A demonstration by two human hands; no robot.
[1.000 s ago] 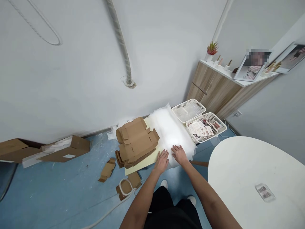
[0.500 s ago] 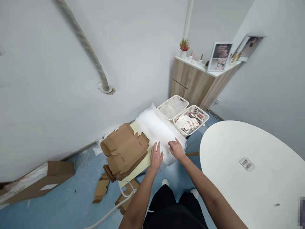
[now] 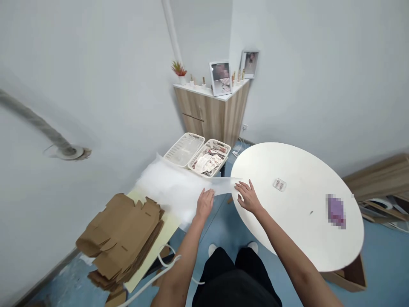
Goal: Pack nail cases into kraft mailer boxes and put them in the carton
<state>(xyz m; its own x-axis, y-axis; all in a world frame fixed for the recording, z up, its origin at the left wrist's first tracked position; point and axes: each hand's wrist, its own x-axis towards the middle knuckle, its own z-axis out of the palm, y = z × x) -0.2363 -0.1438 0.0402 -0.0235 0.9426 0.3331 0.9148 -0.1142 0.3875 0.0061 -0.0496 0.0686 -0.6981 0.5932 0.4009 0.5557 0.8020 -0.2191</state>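
Observation:
A stack of white foam sheets [image 3: 166, 185] lies on a low yellow board [image 3: 159, 238]. One thin translucent foam sheet [image 3: 223, 184] stretches from the stack to the rim of the round white table [image 3: 297, 230]. My left hand [image 3: 204, 204] is at the stack's near corner, its fingers curled on this sheet. My right hand [image 3: 248, 197] lies palm down at the table's left rim with its fingers spread, touching the sheet's far end. A small packet [image 3: 279, 184] lies on the table just beyond my right hand.
Flattened brown cardboard boxes [image 3: 121, 234] are piled on the board to the left. Two white baskets [image 3: 196, 153] stand behind the foam, one holding printed packets. A wooden cabinet [image 3: 211, 113] fills the corner. A white cord [image 3: 153, 277] crosses the blue floor. My legs are below.
The view has swung right. Both hands left the top of the foam stack; my right hand moved to the table's rim, drawing one thin sheet out towards it, and my left hand closed on the sheet.

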